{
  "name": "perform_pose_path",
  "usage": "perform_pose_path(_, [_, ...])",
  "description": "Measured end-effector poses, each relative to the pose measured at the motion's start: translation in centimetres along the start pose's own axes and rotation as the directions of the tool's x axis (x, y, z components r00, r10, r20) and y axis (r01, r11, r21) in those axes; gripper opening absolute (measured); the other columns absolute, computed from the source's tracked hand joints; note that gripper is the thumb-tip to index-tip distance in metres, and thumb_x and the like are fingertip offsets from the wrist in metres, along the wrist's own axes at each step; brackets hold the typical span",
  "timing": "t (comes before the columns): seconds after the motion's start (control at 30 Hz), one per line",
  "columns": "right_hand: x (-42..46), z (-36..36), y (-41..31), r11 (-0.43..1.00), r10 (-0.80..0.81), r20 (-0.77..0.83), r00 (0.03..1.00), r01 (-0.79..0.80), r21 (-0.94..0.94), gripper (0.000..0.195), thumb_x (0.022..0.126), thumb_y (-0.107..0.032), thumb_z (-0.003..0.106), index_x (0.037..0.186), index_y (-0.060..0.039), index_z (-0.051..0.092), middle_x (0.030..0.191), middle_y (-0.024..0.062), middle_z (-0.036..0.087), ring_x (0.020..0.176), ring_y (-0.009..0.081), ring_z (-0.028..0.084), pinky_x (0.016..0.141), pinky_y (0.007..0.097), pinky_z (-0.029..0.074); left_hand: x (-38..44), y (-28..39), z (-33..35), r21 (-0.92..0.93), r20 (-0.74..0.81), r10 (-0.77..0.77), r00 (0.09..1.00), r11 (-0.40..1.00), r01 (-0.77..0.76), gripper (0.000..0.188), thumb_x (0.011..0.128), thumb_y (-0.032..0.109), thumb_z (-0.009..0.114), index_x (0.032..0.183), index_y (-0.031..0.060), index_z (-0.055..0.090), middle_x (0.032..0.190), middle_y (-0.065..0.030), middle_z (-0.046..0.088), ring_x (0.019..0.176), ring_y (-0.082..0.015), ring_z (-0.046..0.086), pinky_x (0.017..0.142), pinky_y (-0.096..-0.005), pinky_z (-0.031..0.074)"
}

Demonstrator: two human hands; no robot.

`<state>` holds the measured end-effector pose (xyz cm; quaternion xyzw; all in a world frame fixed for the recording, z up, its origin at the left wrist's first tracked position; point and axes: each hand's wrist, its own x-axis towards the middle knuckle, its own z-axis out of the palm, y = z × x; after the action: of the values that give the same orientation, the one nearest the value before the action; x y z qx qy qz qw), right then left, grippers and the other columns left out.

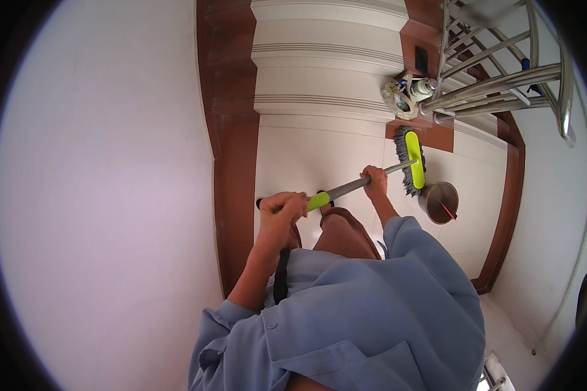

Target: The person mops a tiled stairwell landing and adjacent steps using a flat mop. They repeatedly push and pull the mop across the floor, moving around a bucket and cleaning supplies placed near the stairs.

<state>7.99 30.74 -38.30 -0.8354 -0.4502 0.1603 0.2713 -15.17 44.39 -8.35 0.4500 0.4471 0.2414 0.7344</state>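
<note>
A flat dust mop with a lime-green head plate (413, 159) and grey fringe lies slantwise across the floor to my front right. My left hand (282, 207) is closed around the lime-green grip (318, 201) at the top of its handle. Lower down, my right hand (375, 183) wraps the grey shaft (348, 187), not far above the head. The mop's near end is beside a brown bucket (425, 204), close to its rim; I cannot tell whether they touch. A thin red object (448, 211) shows at the bucket's opening.
Pale stair treads (327, 78) rise ahead, bordered by red-brown tile (236, 195). A stainless-steel railing (499, 83) stands on the right. At its foot sit a bottle (423, 88) and a plastic bag (394, 97). A dark flat object (421, 59) lies higher up. A white wall (117, 195) bounds the left.
</note>
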Motion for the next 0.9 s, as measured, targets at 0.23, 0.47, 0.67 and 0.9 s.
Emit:
perform_pose_path(0.23, [-1.7, 8.5, -15.2, 0.966, -0.254, 0.256, 0.933, 0.235, 0.105, 0.009, 0.07, -0.008, 0.065, 0.075, -0.0142, 0.061, 0.076, 0.0066, 0.063, 0.082, 0.0306, 0.06, 0.078, 0.0455, 0.043, -8.7, 5.9, -11.5, 0.011, -0.49, 0.141, 0.86, 0.988, -0.156, 0.036, 0.092, 0.0, 0.05, 0.057, 0.0044, 0.043, 0.055, -0.0032, 0.042, 0.057, -0.0159, 0.047, 0.077, -0.0366, 0.047])
perform_pose_path(0.47, [-2.0, 11.7, -32.1, 0.802, -0.593, 0.463, 0.659, 0.433, 0.411, 0.015, 0.072, -0.011, 0.069, 0.081, -0.016, 0.058, 0.076, 0.0033, 0.063, 0.083, 0.0277, 0.061, 0.081, 0.0422, 0.041, -18.6, 11.8, -15.5, 0.222, -0.683, 0.406, 0.608, 0.908, -0.357, 0.042, 0.098, 0.007, 0.042, 0.058, 0.0139, 0.031, 0.05, 0.0012, 0.025, 0.049, -0.0128, 0.031, 0.068, -0.0344, 0.04])
perform_pose_path(0.67, [-1.4, 7.8, -38.1, 0.665, -0.742, 0.363, 0.563, 0.552, 0.503, 0.016, 0.073, -0.01, 0.071, 0.082, -0.0132, 0.059, 0.074, 0.0044, 0.063, 0.081, 0.0263, 0.062, 0.076, 0.0403, 0.041, -24.0, 13.7, -17.7, 0.199, -0.551, 0.615, 0.564, 0.753, -0.627, 0.043, 0.101, 0.015, 0.044, 0.06, 0.0158, 0.029, 0.046, 0.0023, 0.025, 0.043, -0.0111, 0.025, 0.053, -0.0297, 0.029])
perform_pose_path(0.9, [-3.1, -0.9, -37.4, 0.58, -0.754, 0.133, 0.643, 0.557, 0.595, 0.015, 0.076, -0.011, 0.069, 0.081, -0.0134, 0.055, 0.071, 0.0023, 0.059, 0.072, 0.0241, 0.058, 0.07, 0.0386, 0.04, -27.8, 16.6, -19.9, 0.011, -0.455, 0.723, 0.519, 0.588, -0.809, 0.041, 0.1, 0.012, 0.042, 0.061, 0.0146, 0.03, 0.046, -0.0003, 0.028, 0.041, -0.0122, 0.022, 0.045, -0.0272, 0.033])
